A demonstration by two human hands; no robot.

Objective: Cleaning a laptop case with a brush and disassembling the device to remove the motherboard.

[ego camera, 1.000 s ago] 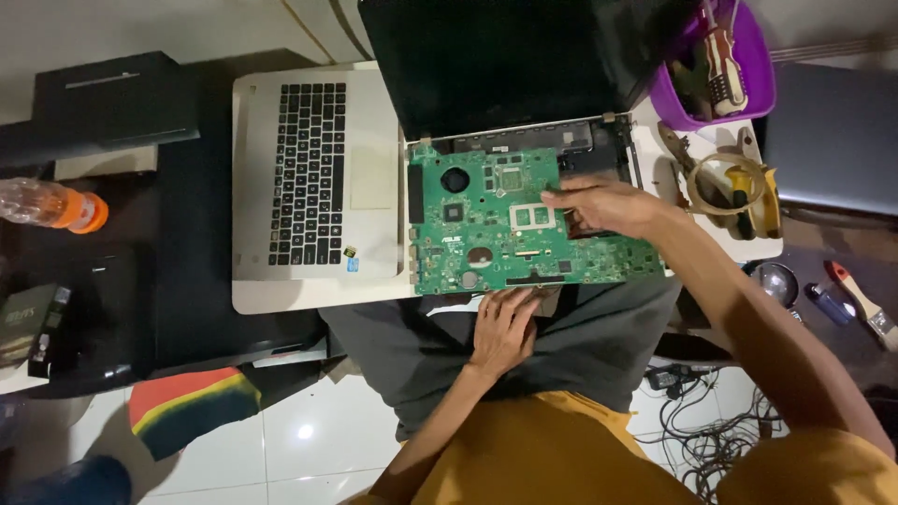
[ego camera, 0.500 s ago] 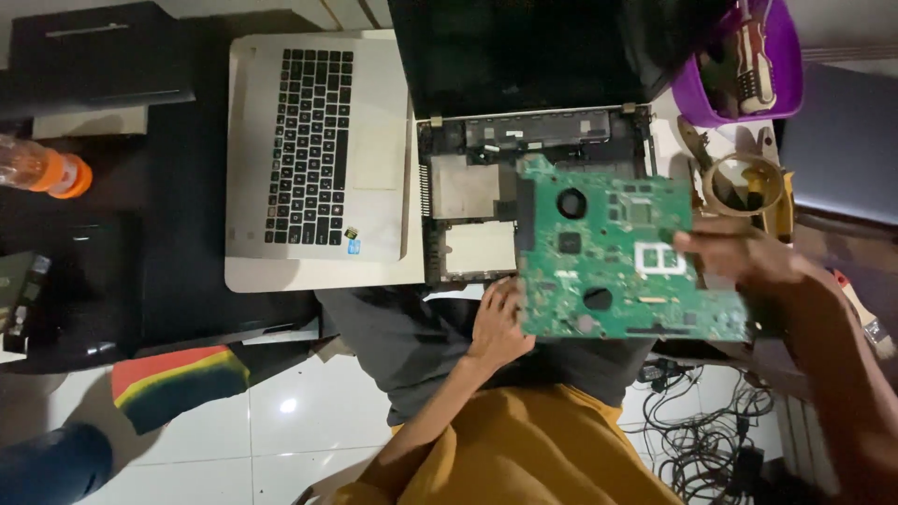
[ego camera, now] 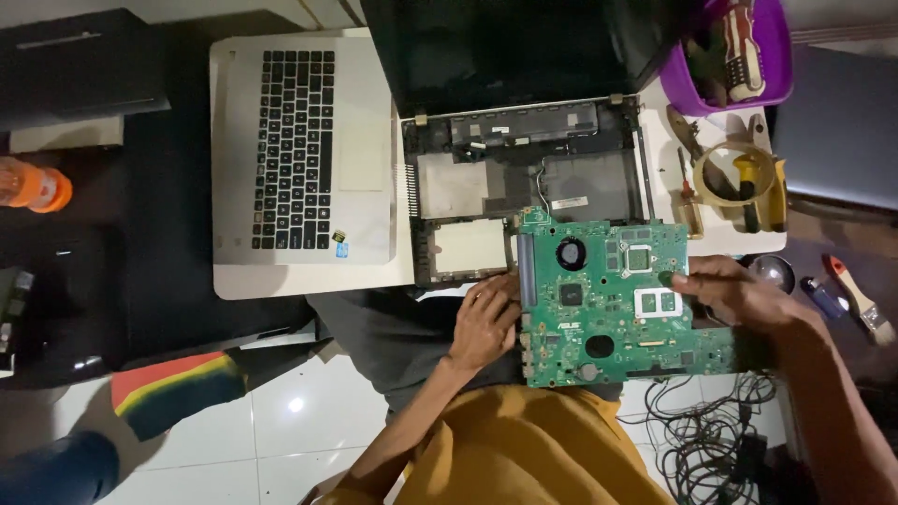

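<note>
Since half a second ago, green circuit board [ego camera: 613, 304] has dropped lower and nearer the lap; both hands stay on it.

Right hand [ego camera: 739, 295]: fingers curled, thumb and fingertips pinching the board's right edge at about 3 o'clock. Left hand [ego camera: 485, 323]: fingers half bent, resting against the board's left edge at 9 o'clock; whether it grips underneath, cannot tell.

Board: stepped outline, wide below and narrower above. Round black fan cut-out near top left, silvery square chip frame near centre right, dark chips scattered across, row of metal ports along the left edge. It lies flat over the person's lap, its top edge overlapping the front of the opened laptop shell [ego camera: 524, 182].

At 5 o'clock from the board: tangle of black cables [ego camera: 702, 440] on the white floor.

At 12 o'clock: the emptied shell, grey and bare inside, its dark screen tilted back.

At 10 o'clock: silver laptop [ego camera: 299, 154] with black keys, lying open beside the shell.

At 2 o'clock: tape roll [ego camera: 734, 173] with hand tools, then purple bowl [ego camera: 739, 56] of tools beyond.

At 3 o'clock, past the right hand: small paintbrush [ego camera: 856, 299].
</note>
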